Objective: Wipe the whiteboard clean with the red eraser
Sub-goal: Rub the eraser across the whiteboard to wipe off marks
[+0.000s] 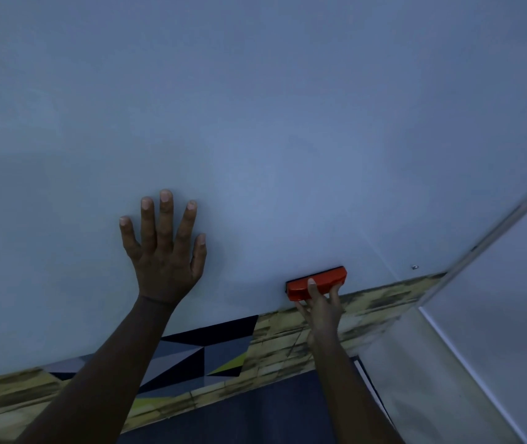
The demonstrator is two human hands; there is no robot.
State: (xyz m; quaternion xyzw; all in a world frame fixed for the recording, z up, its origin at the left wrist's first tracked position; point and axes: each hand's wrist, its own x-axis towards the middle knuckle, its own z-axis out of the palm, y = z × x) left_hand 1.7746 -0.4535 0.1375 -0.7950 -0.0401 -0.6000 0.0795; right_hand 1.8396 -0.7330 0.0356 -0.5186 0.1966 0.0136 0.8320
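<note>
The whiteboard (255,123) fills most of the view as a plain pale blue-grey surface with no writing visible on it. My left hand (163,251) lies flat against the board with its fingers spread, holding nothing. My right hand (321,302) grips the red eraser (316,282) from below, thumb and fingers around its body. The eraser is pressed lengthwise against the board, close to the board's lower edge and toward its right corner.
Below the board runs a yellowish patterned floor strip (384,299) with a dark geometric rug (204,350). A metal frame edge (493,232) runs diagonally at the right, with a pale wall panel (496,331) beyond it. A small screw (415,267) sits near the board's corner.
</note>
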